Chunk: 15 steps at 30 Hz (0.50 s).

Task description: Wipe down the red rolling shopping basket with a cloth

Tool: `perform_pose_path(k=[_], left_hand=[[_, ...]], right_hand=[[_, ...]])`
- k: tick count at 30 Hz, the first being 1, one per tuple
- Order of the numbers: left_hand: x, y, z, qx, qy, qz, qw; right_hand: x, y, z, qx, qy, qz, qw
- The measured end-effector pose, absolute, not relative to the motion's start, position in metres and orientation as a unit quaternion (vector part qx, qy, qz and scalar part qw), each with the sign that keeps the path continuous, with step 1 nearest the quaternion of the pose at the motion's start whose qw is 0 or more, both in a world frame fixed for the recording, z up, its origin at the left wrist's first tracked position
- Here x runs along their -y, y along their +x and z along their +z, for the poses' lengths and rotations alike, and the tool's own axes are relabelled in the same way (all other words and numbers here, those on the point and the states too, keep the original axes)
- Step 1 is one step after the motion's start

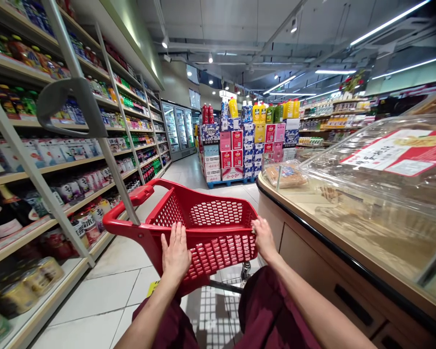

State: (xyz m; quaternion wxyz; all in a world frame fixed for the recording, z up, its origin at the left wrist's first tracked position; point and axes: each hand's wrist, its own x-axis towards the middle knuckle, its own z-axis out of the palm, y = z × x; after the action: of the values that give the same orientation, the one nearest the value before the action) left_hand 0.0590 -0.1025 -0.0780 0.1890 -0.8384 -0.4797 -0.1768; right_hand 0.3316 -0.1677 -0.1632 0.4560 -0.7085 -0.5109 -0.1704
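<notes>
A red plastic shopping cart (218,232) with holes in its sides stands sideways in front of my knees. My left hand (177,252) lies flat against its near side, fingers stretched up to the rim. At the cart's right end, the fingers of my right hand (264,238) curl over the corner of the rim; the fingertips are partly hidden. The cart's push handle (125,206) points left. A metal pole with a grey plastic grip (70,106) rises past that handle toward the upper left. The inside bottom of the basket is mostly hidden.
Shelves (94,165) of bottles and packs line the left side. On the right stands a wooden counter (312,261) with clear plastic food boxes (385,160). Ahead, stacked drink cartons (236,150) sit on a blue pallet (232,182), and glass-door fridges (178,128) stand behind.
</notes>
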Motion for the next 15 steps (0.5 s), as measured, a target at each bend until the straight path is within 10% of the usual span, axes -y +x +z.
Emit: perform_pose_path(k=[15], left_hand=[[0.101,0.057,-0.080,0.464,-0.843,-0.187,0.199]], right_hand=[[0.154,0.303,-0.161,0.477,-0.717,-0.178,0.475]])
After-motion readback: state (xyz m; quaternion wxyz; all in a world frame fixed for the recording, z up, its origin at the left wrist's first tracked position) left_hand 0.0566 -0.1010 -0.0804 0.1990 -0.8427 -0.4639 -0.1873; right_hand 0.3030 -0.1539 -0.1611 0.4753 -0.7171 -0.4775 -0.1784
